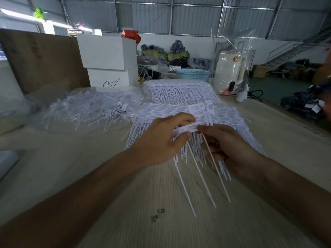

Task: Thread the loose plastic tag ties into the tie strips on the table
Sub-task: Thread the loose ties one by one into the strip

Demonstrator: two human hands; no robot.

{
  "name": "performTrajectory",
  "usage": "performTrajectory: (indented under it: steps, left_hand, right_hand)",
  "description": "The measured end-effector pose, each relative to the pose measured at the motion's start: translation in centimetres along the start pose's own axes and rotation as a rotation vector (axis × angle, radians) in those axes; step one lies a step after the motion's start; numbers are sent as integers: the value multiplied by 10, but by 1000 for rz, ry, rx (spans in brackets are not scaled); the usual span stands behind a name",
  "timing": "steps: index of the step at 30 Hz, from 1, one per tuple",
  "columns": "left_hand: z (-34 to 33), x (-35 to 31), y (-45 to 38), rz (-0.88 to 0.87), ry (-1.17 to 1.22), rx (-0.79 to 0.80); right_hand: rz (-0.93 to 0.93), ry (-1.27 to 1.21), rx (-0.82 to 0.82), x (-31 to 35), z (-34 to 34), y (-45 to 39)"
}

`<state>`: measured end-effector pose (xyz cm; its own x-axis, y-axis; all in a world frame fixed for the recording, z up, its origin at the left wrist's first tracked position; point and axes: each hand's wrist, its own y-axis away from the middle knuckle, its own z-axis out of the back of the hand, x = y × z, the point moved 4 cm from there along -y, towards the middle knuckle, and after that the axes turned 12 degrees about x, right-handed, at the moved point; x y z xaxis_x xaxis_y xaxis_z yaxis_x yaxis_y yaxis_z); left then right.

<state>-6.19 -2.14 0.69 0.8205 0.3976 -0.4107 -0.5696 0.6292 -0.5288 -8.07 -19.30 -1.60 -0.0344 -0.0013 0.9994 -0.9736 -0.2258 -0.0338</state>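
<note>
Above the table (143,203), both hands' grips pinch tag ties (188,127).

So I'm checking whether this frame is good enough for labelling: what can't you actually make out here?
Head view only:
- Print on the tag strip held by both hands: too small and blurred.
- Right hand palm-side fingers: hidden by the ties hanging from the strip.
- Whether a tie tip has entered a hole: covered by the left hand fingers.
- Loose ties pile: motion blur merges them.
- Person at right edge: cut off by the frame.
</note>
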Motion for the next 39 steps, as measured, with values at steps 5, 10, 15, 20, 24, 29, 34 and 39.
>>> performTrajectory:
  steps: [5, 10, 15, 20, 24, 29, 34, 39]
  left_hand:
    - [1, 8, 1, 133, -108, 60]
    - [2, 4, 1, 101, -247, 10]
    - [-1, 3, 2, 83, -158, 8]
    - [-3, 5, 0, 55, -18, -15]
    - [-3, 7, -4, 97, 159, -28]
    - [-4, 13, -3, 120, 275, -20]
    - [-7, 18, -1, 132, 212, -17]
    - [0, 17, 0, 131, 200, -104]
  right_hand:
    - [5, -38, -111, -1, 10, -4]
    - [76, 99, -1, -1, 3, -3]
    - [106, 89, 21, 0, 2, -2]
    - [136, -7, 58, 2, 1, -1]
    - [186, 20, 94, 3, 0, -1]
    - [209, 82, 100, 4, 1, -1]
    - [223, 199, 108, 2, -3, 0]
    - [164, 145, 108, 0, 0, -2]
